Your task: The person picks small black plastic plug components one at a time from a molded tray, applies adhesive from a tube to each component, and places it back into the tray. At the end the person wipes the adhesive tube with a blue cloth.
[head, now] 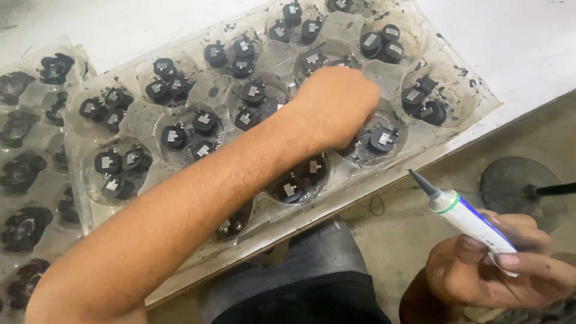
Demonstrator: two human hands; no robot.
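My left hand (337,108) reaches across a clear plastic tray (462,90) with round cups, each holding two or three small black parts with silver tabs. The hand's fingers curl down into a cup near the tray's right side, next to a black part (383,139); what they grip is hidden under the hand. My right hand (498,270) is off the table at the lower right, holding a white tube with a green collar and grey pointed nozzle (462,213), tip pointing up-left toward the tray edge.
A second clear tray (45,180) with larger black parts lies at the left. The white table's edge (516,114) runs diagonally on the right. Below it are a concrete floor, a dark round base (510,183) and my knee in dark trousers (312,282).
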